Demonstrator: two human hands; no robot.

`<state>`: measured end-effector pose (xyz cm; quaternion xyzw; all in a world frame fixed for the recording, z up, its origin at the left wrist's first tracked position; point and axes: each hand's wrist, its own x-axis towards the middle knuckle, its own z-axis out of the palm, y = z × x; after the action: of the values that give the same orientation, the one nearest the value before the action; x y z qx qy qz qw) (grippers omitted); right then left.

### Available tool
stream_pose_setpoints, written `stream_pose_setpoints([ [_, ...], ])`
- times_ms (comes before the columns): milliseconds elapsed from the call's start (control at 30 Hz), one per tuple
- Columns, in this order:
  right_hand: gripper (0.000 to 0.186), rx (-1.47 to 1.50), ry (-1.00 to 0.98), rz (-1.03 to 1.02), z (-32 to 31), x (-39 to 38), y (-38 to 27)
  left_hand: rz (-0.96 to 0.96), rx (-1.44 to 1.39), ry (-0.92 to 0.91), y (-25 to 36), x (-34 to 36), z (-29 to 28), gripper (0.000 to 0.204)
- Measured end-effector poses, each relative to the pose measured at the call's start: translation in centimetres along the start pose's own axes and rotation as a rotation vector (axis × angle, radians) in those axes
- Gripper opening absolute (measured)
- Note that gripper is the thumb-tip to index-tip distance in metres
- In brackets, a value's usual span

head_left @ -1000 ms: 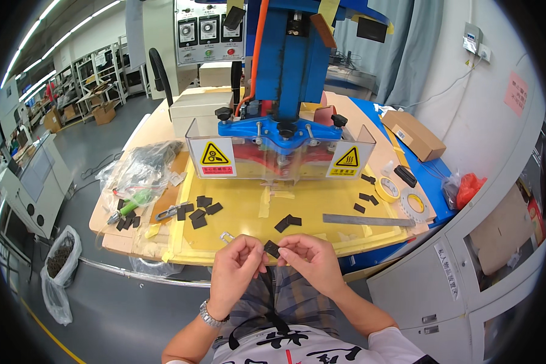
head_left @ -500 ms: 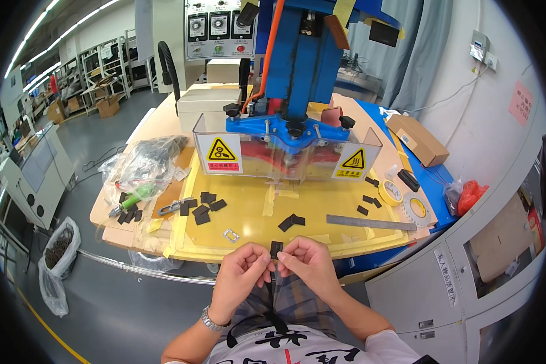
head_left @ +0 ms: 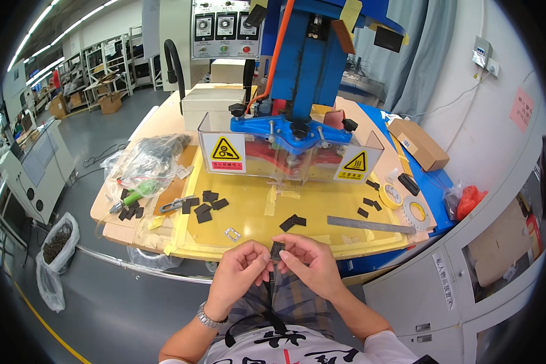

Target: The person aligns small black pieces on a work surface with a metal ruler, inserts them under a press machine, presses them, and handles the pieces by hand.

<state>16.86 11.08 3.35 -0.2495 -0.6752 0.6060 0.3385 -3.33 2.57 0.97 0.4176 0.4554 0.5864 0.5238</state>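
Both hands meet just in front of the near edge of the yellow work mat [head_left: 255, 212], held over the person's lap. The left hand [head_left: 239, 273] is curled, thumb and forefinger pinched on the left side of a small black piece [head_left: 276, 250]; the right hand [head_left: 309, 264] pinches its right side, the other fingers loosely bent. A black strap [head_left: 272, 297] hangs down from the piece between the wrists. On the mat, just beyond the hands, lie a small clear buckle [head_left: 232, 233] and two black pieces [head_left: 292, 222]; a steel ruler [head_left: 370, 225] lies toward the mat's right edge, and more black pieces [head_left: 203, 203] sit near its left edge. At the mat's far side stands a blue press machine [head_left: 297, 91] behind a clear guard [head_left: 291, 155] with yellow warning signs. Left of the mat rests a clear plastic bag [head_left: 145, 164]. Beyond the mat's left side, grey floor and shelving stretch away.
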Motion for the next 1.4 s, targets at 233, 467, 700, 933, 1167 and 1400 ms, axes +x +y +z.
stream_pose_setpoints([
  [233,0.031,0.035,-0.015,-0.008,0.0,-0.2,-0.1,0.057,0.045,0.042,0.9,0.0,-0.3,0.016],
  [467,0.033,-0.085,0.017,-0.08,0.4,-0.5,0.5,0.059,0.083,0.06,1.5,0.3,-0.5,0.016],
  [700,0.033,-0.119,0.102,-0.15,0.5,-0.5,0.7,0.083,-0.01,0.081,1.2,0.1,-0.1,0.016],
  [933,0.034,-0.179,0.102,-0.168,0.6,-0.5,1.1,0.065,-0.018,0.072,1.0,-0.2,0.0,0.013],
  [1167,0.034,-0.167,0.113,-0.173,0.6,-0.5,1.0,0.06,0.001,0.074,1.0,0.0,0.1,0.013],
  [1400,0.028,-0.237,0.119,-0.158,0.2,-0.2,0.5,0.056,0.13,0.052,1.5,0.2,-0.3,0.012],
])
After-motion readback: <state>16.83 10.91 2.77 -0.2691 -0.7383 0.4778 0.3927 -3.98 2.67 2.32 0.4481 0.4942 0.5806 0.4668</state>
